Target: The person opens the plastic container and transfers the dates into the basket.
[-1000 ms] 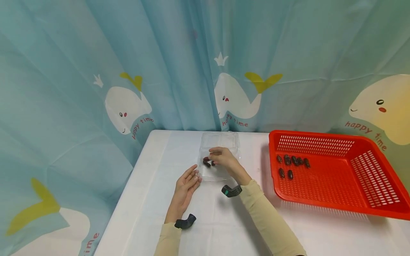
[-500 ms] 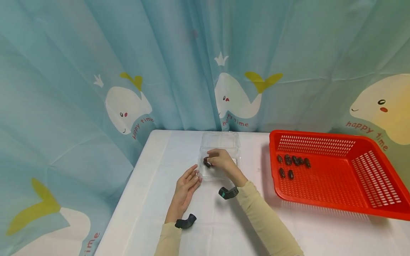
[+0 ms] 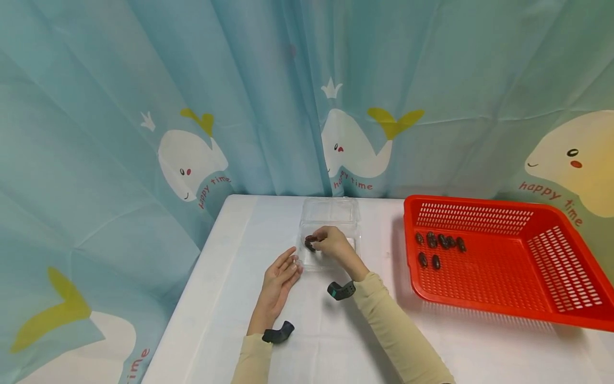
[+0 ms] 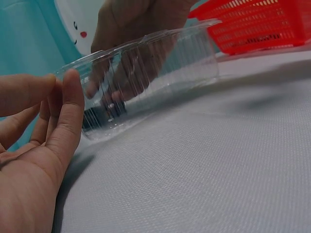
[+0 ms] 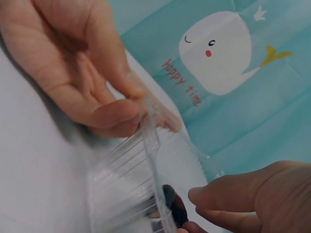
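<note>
A clear plastic box (image 3: 331,261) with its lid (image 3: 328,209) folded back lies on the white table. Dark brown, glossy dates (image 3: 309,243) sit inside, toward its left side. My left hand (image 3: 278,280) pinches the box's near left corner between thumb and fingers, as the left wrist view (image 4: 39,136) also tells. My right hand (image 3: 333,244) reaches into the box from the right, fingertips pinching a date. In the right wrist view the date (image 5: 176,206) lies against the box wall by my thumb; the fingers partly hide it.
A red plastic basket (image 3: 484,306) stands to the right, with several dates (image 3: 442,241) on its left floor. A pale blue curtain (image 3: 268,106) with whale prints hangs behind and left of the table (image 3: 230,309). Dark bands circle both wrists.
My right hand has shifted slightly left within the box and its fingers have drawn in around the dates at the left side. My left hand stays at the box corner.
</note>
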{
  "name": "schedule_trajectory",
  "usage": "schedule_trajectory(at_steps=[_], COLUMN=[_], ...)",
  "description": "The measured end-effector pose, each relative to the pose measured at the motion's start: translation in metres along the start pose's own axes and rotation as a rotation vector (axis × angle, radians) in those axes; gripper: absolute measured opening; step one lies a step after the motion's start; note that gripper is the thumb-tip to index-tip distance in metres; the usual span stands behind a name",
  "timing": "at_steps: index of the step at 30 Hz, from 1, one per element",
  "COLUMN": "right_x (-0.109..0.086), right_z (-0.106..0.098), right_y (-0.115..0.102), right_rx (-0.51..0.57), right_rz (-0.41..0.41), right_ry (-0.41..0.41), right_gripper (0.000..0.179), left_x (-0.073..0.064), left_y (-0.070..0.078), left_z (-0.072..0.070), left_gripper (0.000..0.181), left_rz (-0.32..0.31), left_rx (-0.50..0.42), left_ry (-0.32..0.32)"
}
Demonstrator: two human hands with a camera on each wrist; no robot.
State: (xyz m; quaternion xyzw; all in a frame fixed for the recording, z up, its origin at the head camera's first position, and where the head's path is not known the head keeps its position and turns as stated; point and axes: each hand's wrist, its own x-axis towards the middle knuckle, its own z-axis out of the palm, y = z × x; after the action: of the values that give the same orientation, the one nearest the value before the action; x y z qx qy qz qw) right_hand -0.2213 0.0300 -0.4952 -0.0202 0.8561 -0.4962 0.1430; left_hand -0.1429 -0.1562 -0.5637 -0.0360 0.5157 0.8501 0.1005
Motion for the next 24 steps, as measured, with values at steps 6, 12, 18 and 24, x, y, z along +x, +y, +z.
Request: schedule_trajectory(at_steps=[6,12,18,24], right_x=[0.001,-0.0008,0.0003,-0.002], right_z=[-0.001,-0.0022,0.0005,0.0036], right_y=[0.0047,0.0074,0.0098,0.0098], right_rx=[-0.113,-0.192,-0.271,-0.356], right_rz=[-0.053,-0.079,-0.122,-0.148], right_ry=[0.052,0.07,0.093,0.137], right_gripper=[0.03,0.023,0.016,0.009], left_x=[-0.0005,-0.0001,0.0008,0.0005], left_y=[0.0001,-0.0005,-0.0015,-0.0027], left_z=[-0.0002,-0.0012,-0.0028,-0.0031], left_gripper=[0.057,0.056,0.057,0.056], left_rz=[-0.002,-0.001,0.006,0.003], left_rx=[-0.004,-0.005,0.01,0.018], left_ry=[-0.001,-0.004,-0.013,-0.01])
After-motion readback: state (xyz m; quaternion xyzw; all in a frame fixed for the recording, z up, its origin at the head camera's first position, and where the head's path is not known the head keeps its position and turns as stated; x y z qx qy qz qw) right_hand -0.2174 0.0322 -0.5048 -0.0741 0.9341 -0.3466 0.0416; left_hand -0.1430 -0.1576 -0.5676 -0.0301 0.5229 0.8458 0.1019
